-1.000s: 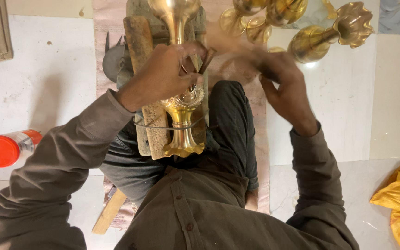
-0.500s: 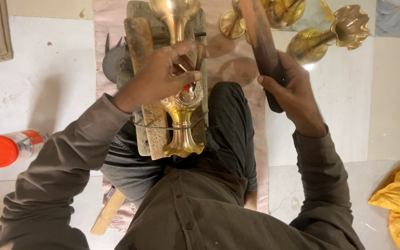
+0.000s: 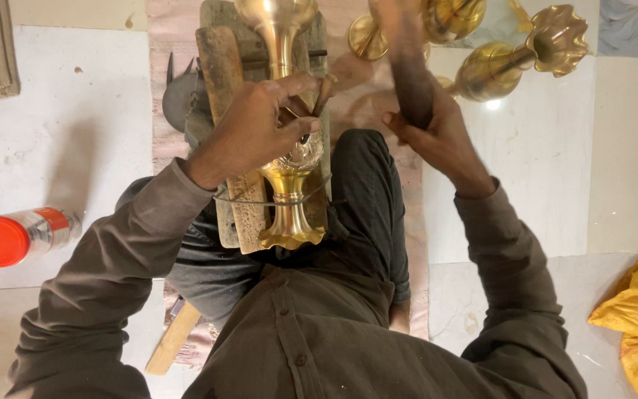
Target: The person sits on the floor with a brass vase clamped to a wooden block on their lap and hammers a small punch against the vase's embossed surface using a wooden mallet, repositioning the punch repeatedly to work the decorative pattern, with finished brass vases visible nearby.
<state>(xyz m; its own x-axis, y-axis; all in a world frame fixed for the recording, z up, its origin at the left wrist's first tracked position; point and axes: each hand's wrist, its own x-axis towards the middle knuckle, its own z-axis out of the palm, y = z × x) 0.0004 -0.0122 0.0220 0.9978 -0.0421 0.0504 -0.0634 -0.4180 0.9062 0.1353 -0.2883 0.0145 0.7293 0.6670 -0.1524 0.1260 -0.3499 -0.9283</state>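
Pale stone floor tiles [image 3: 75, 111] lie under a seated person, seen from above, with a pinkish mat [image 3: 378, 89] running up the middle beneath the legs. On the lap, lengthwise between the knees, rests a brass vase [image 3: 289, 199] with a flared, wavy foot toward the body and its mouth pointing away; it lies cradled on a worn wooden block [image 3: 227, 81], and a thin wire loops around its stem. The left hand [image 3: 256, 129] is curled over the vase's bulged middle, fingers bent and pinched around a thin dark metal punch [image 3: 324, 92] whose tip meets the patterned band of the brass. The right hand [image 3: 437, 137] is closed in a fist around the handle of a dark wooden mallet [image 3: 404, 59], raised just to the right of the vase and blurred at its upper end. Beyond that hand, more brass vases [image 3: 518, 55] lie on the floor near the top edge, well apart from the lap. To the left of the block sits a grey metal tool [image 3: 179, 92] with pointed tips. Far left, a clear bottle with an orange cap [image 3: 16, 238] lies on its side. A crumpled yellow cloth [image 3: 633, 318] sits at the lower right, and a strip of light wood [image 3: 173, 338] pokes out beside the left leg.
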